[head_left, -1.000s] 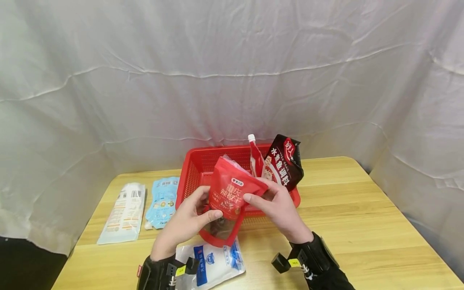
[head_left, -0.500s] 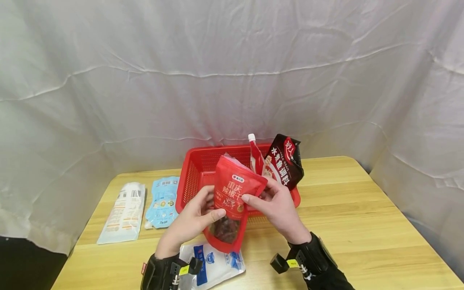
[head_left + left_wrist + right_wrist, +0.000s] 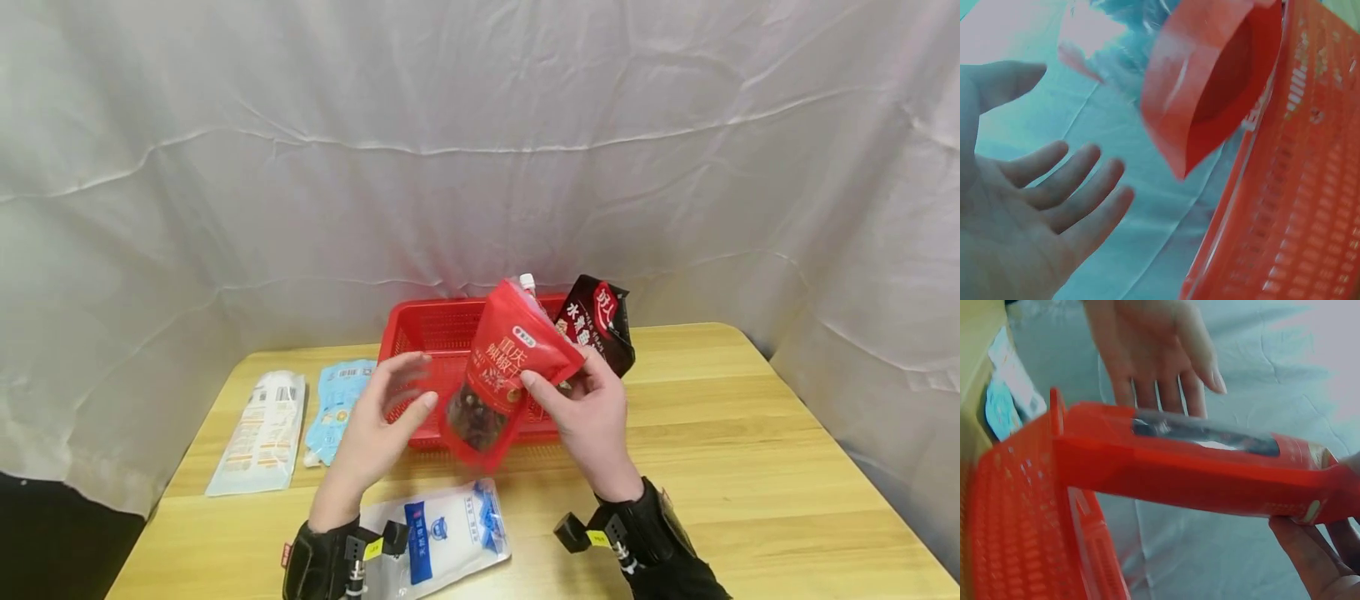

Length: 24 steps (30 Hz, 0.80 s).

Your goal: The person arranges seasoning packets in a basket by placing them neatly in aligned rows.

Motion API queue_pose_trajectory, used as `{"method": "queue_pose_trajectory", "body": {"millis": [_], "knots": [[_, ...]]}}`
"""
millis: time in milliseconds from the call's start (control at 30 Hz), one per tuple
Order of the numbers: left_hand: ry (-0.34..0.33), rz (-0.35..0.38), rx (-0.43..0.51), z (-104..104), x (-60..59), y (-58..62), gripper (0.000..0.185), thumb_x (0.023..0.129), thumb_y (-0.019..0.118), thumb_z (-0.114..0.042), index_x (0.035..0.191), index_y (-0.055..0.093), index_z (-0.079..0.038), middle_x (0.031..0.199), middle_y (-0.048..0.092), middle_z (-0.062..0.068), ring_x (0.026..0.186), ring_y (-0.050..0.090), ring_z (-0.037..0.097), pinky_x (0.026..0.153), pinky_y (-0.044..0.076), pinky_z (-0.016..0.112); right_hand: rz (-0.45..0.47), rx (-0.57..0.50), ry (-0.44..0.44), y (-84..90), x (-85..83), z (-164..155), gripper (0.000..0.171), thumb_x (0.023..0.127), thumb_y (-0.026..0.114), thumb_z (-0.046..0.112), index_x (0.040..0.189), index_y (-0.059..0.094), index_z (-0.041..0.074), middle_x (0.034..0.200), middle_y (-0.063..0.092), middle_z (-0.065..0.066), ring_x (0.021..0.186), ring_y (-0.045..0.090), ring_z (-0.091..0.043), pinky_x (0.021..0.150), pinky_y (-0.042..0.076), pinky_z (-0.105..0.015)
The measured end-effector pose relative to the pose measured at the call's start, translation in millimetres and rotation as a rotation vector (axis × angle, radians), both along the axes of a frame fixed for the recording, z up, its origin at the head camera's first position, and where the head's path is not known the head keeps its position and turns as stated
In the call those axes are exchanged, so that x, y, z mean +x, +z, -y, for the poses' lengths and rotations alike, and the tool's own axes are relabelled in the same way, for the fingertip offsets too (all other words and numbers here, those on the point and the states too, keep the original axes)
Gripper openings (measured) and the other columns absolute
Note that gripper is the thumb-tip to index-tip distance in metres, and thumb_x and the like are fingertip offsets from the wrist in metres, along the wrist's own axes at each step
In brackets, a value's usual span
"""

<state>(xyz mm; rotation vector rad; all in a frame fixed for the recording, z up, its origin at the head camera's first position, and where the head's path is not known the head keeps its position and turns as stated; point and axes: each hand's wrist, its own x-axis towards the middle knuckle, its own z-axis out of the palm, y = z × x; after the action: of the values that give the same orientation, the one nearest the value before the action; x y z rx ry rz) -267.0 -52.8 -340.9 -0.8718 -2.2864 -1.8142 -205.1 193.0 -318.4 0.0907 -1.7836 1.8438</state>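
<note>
A red stand-up pouch of dried chili peppers (image 3: 491, 367), with a see-through window near its bottom, hangs tilted in front of and over the red basket (image 3: 401, 321). My right hand (image 3: 596, 421) pinches it by the upper right corner, thumb on the printed front. To the left, my left hand (image 3: 375, 429) is held with fingers spread and relaxed, apart from the pouch. In the left wrist view the left palm (image 3: 1016, 231) holds nothing. The right wrist view shows right-hand fingers (image 3: 1310, 556) beneath the pouch's end.
In the basket's right side stand a black seasoning pouch (image 3: 603, 325) and a white-capped pouch (image 3: 527, 282), mostly hidden. A white pouch (image 3: 258, 433) and a light-blue pouch (image 3: 337, 408) lie left of it. Nearest me lies a white-and-blue pouch (image 3: 457, 533).
My left hand has let go of the dried chili pouch and drawn back left. My right hand has lifted the pouch up and rightward, further over the basket.
</note>
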Motion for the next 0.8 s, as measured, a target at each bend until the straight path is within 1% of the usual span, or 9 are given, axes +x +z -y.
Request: {"method": "queue_pose_trajectory", "body": {"millis": [67,100,167,233,333,433,567,733,800], "knots": [[0.074,-0.029,0.0,4.1,-2.3,0.4,0.053,0.097,0.072,-0.008,0.146,0.052,-0.006,0.145,0.057,0.01,0.131,0.056,0.027,0.105,0.049,0.022,-0.052,0.034,-0.027,2.0,-2.1,0.1,0.033,0.085,0.077,-0.012,0.115,0.061,-0.009,0.112,0.066,-0.008,0.098,0.068,-0.021,0.083,0.062,-0.028],[0.116,-0.038,-0.007,6.1,-3.3,0.4,0.053,0.097,0.071,-0.008,0.145,0.052,-0.005,0.145,0.056,0.01,0.132,0.055,0.026,0.106,0.049,0.024,-0.077,0.054,-0.04,2.8,-3.5,0.2,0.031,0.085,0.077,-0.011,0.112,0.06,-0.01,0.112,0.066,-0.008,0.098,0.068,-0.022,0.081,0.062,-0.027],[0.207,-0.042,-0.035,9.7,-4.7,0.3,0.051,0.097,0.07,-0.007,0.145,0.053,-0.004,0.144,0.056,0.011,0.132,0.054,0.027,0.107,0.05,0.03,-0.119,0.094,-0.064,3.7,-6.9,0.3,0.029,0.086,0.078,-0.009,0.108,0.06,-0.009,0.114,0.065,-0.008,0.1,0.067,-0.024,0.082,0.062,-0.027],[0.3,-0.024,-0.089,12.5,-5.2,0.4,0.05,0.097,0.069,-0.01,0.144,0.054,-0.004,0.143,0.055,0.012,0.131,0.054,0.029,0.106,0.051,0.041,-0.158,0.129,-0.082,3.5,-11.1,0.6,0.028,0.086,0.08,-0.008,0.106,0.06,-0.007,0.115,0.065,-0.009,0.102,0.067,-0.025,0.081,0.062,-0.027],[0.386,0.044,-0.162,15.6,-5.9,0.4,0.049,0.098,0.068,-0.013,0.143,0.053,-0.003,0.143,0.053,0.014,0.131,0.052,0.033,0.105,0.05,0.054,-0.22,0.184,-0.107,0.7,-19.3,1.6,0.027,0.085,0.081,-0.006,0.104,0.063,-0.006,0.115,0.067,-0.011,0.104,0.067,-0.025,0.081,0.062,-0.027],[0.42,0.118,-0.238,18.0,-7.8,-0.3,0.05,0.098,0.066,-0.016,0.144,0.052,-0.002,0.144,0.05,0.017,0.131,0.05,0.036,0.104,0.049,0.059,-0.288,0.254,-0.143,-4.9,-28.7,3.3,0.029,0.083,0.083,-0.006,0.106,0.066,-0.006,0.113,0.069,-0.015,0.103,0.068,-0.024,0.078,0.063,-0.029],[0.431,0.203,-0.334,20.2,-11.3,-3.2,0.053,0.1,0.064,-0.02,0.147,0.048,0.0,0.147,0.045,0.02,0.132,0.047,0.04,0.1,0.052,0.061,-0.346,0.374,-0.225,-14.4,-40.2,6.5,0.03,0.082,0.085,-0.003,0.106,0.067,-0.004,0.113,0.07,-0.016,0.105,0.07,-0.023,0.078,0.063,-0.034],[0.428,0.269,-0.393,20.3,-13.8,-8.2,0.058,0.099,0.064,-0.021,0.149,0.045,0.001,0.146,0.044,0.022,0.132,0.047,0.042,0.096,0.055,0.062,-0.367,0.48,-0.299,-27.0,-52.1,11.2,0.028,0.083,0.084,-0.003,0.104,0.066,-0.003,0.113,0.071,-0.018,0.107,0.071,-0.028,0.081,0.063,-0.046],[0.424,0.279,-0.405,20.0,-14.9,-10.7,0.058,0.099,0.065,-0.02,0.149,0.044,0.003,0.146,0.044,0.024,0.131,0.049,0.043,0.096,0.056,0.061,-0.353,0.506,-0.323,-31.4,-55.4,12.9,0.027,0.084,0.084,-0.001,0.103,0.066,-0.003,0.113,0.071,-0.019,0.107,0.07,-0.029,0.081,0.063,-0.044]]}}
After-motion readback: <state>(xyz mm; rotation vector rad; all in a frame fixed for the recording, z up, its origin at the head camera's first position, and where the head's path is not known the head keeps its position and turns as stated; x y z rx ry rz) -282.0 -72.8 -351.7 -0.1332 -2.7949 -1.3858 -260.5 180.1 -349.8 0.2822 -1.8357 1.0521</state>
